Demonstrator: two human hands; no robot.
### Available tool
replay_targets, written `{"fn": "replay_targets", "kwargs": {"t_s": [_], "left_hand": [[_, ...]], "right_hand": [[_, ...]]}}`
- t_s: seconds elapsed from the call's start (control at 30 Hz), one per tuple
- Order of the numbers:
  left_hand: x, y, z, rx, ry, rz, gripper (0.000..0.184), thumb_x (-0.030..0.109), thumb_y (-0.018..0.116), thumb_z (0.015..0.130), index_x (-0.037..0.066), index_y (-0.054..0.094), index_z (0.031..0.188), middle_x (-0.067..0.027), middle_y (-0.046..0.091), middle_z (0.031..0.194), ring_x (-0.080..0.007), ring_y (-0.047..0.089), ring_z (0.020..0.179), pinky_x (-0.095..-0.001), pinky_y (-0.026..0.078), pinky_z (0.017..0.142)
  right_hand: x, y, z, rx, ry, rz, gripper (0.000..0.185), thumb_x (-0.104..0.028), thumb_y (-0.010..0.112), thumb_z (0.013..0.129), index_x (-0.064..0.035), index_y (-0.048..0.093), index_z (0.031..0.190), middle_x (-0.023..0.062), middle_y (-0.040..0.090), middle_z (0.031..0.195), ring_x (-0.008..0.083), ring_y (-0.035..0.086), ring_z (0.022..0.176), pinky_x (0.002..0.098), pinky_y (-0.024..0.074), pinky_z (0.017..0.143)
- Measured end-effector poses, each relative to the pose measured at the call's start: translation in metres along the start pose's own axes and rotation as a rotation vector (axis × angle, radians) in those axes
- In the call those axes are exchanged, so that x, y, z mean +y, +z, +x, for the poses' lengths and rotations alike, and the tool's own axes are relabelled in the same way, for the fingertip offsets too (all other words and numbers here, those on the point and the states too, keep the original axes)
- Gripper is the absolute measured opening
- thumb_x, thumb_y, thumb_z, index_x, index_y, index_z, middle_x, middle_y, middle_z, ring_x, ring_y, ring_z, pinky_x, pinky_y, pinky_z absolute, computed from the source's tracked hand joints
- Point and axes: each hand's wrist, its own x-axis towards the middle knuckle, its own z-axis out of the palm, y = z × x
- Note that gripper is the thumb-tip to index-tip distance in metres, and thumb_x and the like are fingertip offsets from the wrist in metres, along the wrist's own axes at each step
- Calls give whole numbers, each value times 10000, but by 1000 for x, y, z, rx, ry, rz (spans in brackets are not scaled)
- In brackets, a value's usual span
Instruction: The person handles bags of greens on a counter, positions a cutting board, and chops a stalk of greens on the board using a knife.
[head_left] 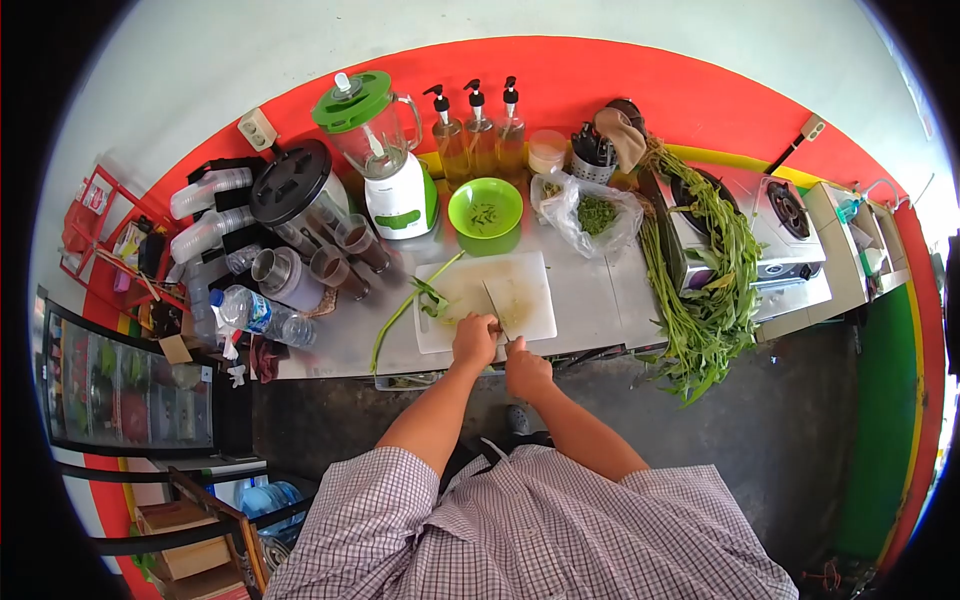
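On the white cutting board at the counter's front edge, a knife points away from me, its blade above the board. My right hand is closed around the handle end, just off the board's near edge. Close beside the blade, my left hand has its fingers curled together; whatever they hold is hidden. A long green stalk lies across the board's left side, with a leafy green piece next to it. Wet greenish residue marks the board. Behind it stands a green bowl with some cut greens inside.
A blender and several pump bottles line the wall. Right of the bowl sits a plastic bag of chopped greens. Long leafy stems drape over the gas stove. Cups and a water bottle crowd the left.
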Motion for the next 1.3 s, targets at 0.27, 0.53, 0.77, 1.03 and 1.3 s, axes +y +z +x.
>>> {"fn": "replay_targets", "kwargs": {"t_s": [0.27, 0.53, 0.77, 1.03, 1.3], "left_hand": [[-9, 1, 3, -85, -21, -44, 127, 66, 733, 797, 122, 719, 910, -116, 638, 1001, -353, 613, 1012, -475, 525, 821], [-23, 11, 5, 75, 147, -91, 181, -23, 762, 712, 58, 691, 858, -122, 588, 836, -316, 607, 789, -438, 507, 717], [-24, 12, 1, 127, 193, -135, 196, -44, 757, 707, 40, 705, 877, -125, 565, 819, -310, 590, 770, -430, 488, 697], [-25, 12, -7, 146, 202, -180, 162, 8, 765, 752, 44, 729, 906, -139, 573, 839, -323, 586, 804, -431, 483, 738], [-31, 8, -8, 127, 240, -235, 184, 39, 780, 773, 51, 740, 953, -108, 595, 864, -269, 574, 833, -386, 484, 777]], "right_hand": [[-6, 12, -3, -15, 27, -24, 418, -176, 587, 945, 39, 386, 1241, 242, 729, 1026, 354, 747, 951, 448, 602, 776], [-4, 8, -19, -19, -24, -10, 417, -151, 607, 931, 31, 362, 1215, 236, 732, 1001, 377, 745, 938, 450, 604, 781], [-5, -2, -10, -2, -10, 14, 418, -159, 614, 928, 29, 361, 1202, 249, 730, 1005, 380, 744, 939, 460, 601, 800], [-7, 4, -10, -24, 3, 46, 399, -147, 612, 922, 30, 377, 1193, 233, 732, 979, 377, 747, 921, 457, 603, 791], [-6, 16, -20, 18, -5, 29, 393, -139, 640, 906, 34, 390, 1155, 226, 732, 940, 371, 753, 869, 443, 613, 755]]}}
